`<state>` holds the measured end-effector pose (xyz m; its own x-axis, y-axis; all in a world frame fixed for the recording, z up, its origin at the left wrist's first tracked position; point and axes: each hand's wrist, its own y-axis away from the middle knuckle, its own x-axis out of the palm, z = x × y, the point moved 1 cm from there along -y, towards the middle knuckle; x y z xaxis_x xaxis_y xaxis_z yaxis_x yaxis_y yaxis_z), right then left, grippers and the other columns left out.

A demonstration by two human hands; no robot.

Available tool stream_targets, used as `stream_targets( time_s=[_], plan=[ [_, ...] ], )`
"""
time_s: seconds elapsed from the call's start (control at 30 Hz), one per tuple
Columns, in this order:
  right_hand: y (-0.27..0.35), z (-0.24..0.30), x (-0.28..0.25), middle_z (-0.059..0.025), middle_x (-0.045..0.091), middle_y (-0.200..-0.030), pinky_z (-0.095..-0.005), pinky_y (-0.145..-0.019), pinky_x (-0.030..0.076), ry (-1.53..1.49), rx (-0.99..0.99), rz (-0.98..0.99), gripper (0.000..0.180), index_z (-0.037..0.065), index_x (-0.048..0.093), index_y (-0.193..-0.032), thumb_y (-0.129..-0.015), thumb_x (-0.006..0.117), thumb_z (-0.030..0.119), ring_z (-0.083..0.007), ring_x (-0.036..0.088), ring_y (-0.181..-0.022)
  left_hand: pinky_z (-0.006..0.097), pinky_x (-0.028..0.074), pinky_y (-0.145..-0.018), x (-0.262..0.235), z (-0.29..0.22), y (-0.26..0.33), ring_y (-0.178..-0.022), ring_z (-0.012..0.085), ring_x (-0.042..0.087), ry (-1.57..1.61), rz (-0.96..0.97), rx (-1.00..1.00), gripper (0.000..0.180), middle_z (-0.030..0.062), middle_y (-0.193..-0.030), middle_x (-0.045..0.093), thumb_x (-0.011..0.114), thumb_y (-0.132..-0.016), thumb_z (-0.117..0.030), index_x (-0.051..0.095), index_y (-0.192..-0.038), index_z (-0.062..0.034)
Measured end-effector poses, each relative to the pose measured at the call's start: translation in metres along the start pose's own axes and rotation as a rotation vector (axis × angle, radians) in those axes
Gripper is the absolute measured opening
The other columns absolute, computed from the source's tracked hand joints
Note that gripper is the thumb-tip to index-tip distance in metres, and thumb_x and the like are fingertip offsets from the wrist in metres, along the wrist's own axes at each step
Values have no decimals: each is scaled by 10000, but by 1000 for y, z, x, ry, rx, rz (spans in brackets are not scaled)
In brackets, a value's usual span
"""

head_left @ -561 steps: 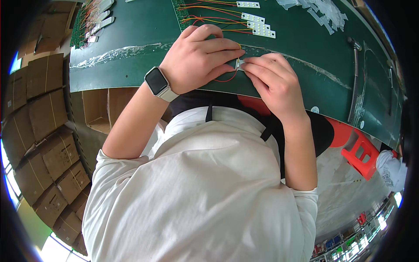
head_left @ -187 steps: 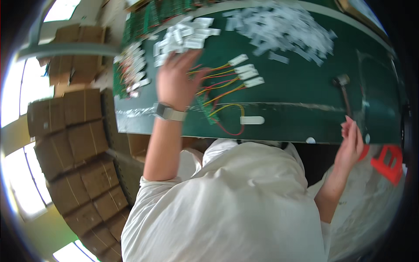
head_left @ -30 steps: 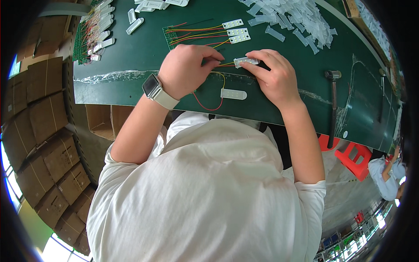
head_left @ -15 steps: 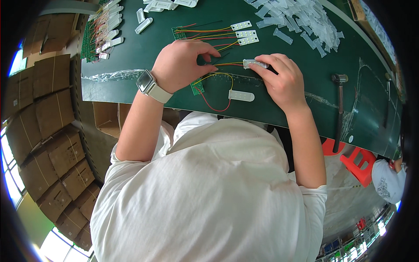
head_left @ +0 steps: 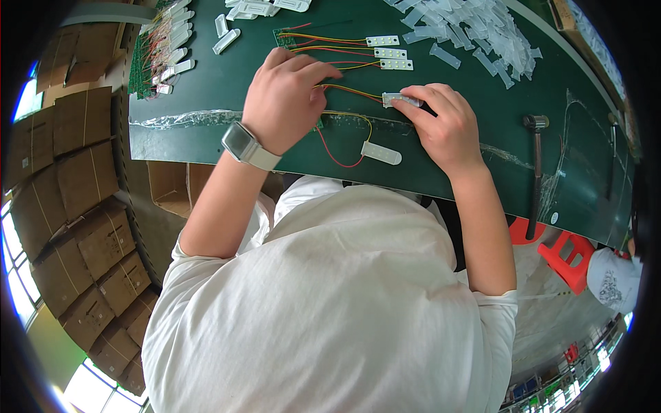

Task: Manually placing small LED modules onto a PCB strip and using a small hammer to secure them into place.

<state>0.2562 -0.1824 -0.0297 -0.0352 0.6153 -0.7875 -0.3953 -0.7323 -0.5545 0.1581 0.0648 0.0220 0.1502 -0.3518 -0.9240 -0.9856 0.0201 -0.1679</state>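
Since half a second ago, both my hands have barely shifted; they stay low over the green desk (head_left: 206, 89) near its front edge. Across the far side lies a heap of clear plastic covers (head_left: 475, 31), with a row of finished wired strips (head_left: 162, 51) at the far left. A hammer (head_left: 536, 172) lies to my right, well apart from my hands. My left hand (head_left: 286, 96) rests curled, palm down, on the wire bundle (head_left: 344, 89), with a watch (head_left: 242, 144) on the wrist; I cannot tell whether its fingers pinch anything. My right hand (head_left: 444, 127) has its fingers (head_left: 413, 110) closed on a small white LED module (head_left: 399, 100) pressed to the desk. Just below, another white module (head_left: 381, 153) lies loose on red and yellow wires.
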Motion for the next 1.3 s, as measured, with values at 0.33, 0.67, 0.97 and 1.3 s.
stream_targets(
  time_s=[0.33, 0.67, 0.97, 1.3],
  plan=[
    [1, -1, 0, 23, 705, -1019, -346, -783, 562, -9, -7, -5, 267, 178, 817, -986, -756, 756, 57, -200, 674, -959, 353, 570, -788, 29, -38, -7, -894, 205, 626, -16, -132, 204, 207, -37, -927, 700, 792, -757, -57, 769, -939, -154],
    [2, -1, 0, 27, 694, -1020, -346, -769, 554, -14, -12, -12, 254, 172, 814, -982, -759, 747, 69, -192, 662, -962, 331, 559, -816, 26, -43, -1, -1062, 210, 590, -155, -111, 232, 244, -43, -1051, 667, 789, -699, -61, 783, -909, -184],
    [2, -1, 1, 24, 698, -1022, -353, -772, 548, -30, -4, -5, 260, 169, 803, -1003, -781, 735, 50, -196, 663, -962, 416, 554, -643, 16, -61, -4, -714, 278, 668, -3, 198, -266, 142, 53, -836, 631, 745, -896, -235, 794, -863, -106],
    [0, 0, 1, 27, 691, -996, -347, -749, 538, -20, -6, -8, 236, 172, 802, -996, -795, 747, 61, -192, 662, -943, 379, 556, -640, 33, -39, -9, -689, 268, 683, 97, 138, -181, 121, 59, -920, 733, 770, -900, -207, 790, -942, -95]
  ],
)
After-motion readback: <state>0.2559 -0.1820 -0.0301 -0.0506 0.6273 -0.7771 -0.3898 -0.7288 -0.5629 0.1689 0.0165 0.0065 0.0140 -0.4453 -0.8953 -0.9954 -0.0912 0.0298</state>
